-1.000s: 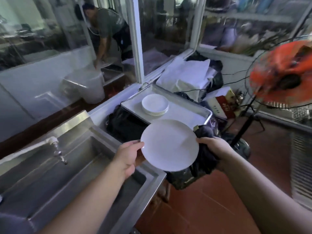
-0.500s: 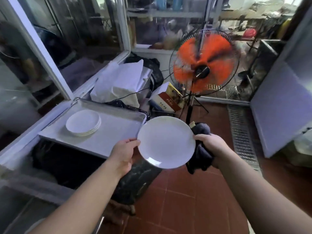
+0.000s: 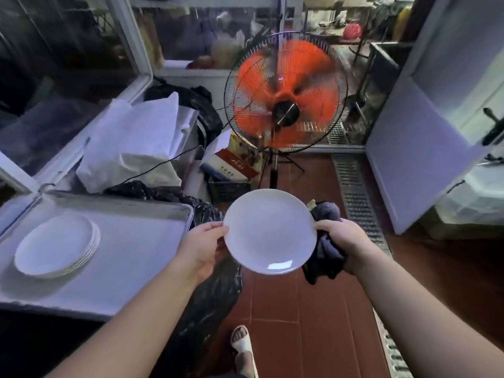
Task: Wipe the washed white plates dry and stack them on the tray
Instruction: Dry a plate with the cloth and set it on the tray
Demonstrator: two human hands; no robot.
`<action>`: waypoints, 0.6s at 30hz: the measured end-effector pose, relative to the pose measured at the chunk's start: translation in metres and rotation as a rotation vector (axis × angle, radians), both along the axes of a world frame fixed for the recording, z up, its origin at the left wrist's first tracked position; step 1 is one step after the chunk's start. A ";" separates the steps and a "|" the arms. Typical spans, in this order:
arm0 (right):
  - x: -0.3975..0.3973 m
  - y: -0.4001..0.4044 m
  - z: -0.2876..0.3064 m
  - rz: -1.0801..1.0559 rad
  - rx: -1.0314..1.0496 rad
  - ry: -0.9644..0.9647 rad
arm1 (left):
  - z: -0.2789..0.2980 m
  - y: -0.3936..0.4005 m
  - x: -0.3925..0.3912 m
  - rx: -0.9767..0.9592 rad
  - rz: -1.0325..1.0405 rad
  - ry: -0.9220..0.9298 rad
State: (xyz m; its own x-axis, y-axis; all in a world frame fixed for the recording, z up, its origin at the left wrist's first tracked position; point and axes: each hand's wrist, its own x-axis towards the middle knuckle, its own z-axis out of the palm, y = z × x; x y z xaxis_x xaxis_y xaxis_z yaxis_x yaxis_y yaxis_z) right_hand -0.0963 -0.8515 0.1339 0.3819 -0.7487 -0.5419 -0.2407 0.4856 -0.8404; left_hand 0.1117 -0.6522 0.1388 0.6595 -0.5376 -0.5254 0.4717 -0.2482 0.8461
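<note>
- White plate (image 3: 270,231) held in the air between both hands, over the red tiled floor (image 3: 297,309) just right of the tray (image 3: 131,257); its hollow face tilts up toward the camera, and being round it has no long axis
- Left hand (image 3: 203,248) pinches the plate's left rim, thumb on top
- Right hand (image 3: 345,245) grips a dark cloth (image 3: 324,255) against the plate's right rim
- Stack of white plates (image 3: 56,245) lies flat near the tray's left edge
- Orange fan (image 3: 283,95) stands beyond the plate, facing the camera
</note>
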 end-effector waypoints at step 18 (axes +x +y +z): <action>0.219 -0.131 -0.012 0.183 -0.035 0.146 | -0.024 -0.099 0.197 -0.005 0.120 0.044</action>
State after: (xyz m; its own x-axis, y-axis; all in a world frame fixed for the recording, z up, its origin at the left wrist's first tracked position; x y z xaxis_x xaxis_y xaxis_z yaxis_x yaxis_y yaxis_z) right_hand 0.1230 -0.9822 0.1222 0.4329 -0.6932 -0.5762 -0.4421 0.3938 -0.8059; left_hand 0.3086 -0.7509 0.1144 0.6958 -0.4586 -0.5527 0.5343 -0.1837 0.8251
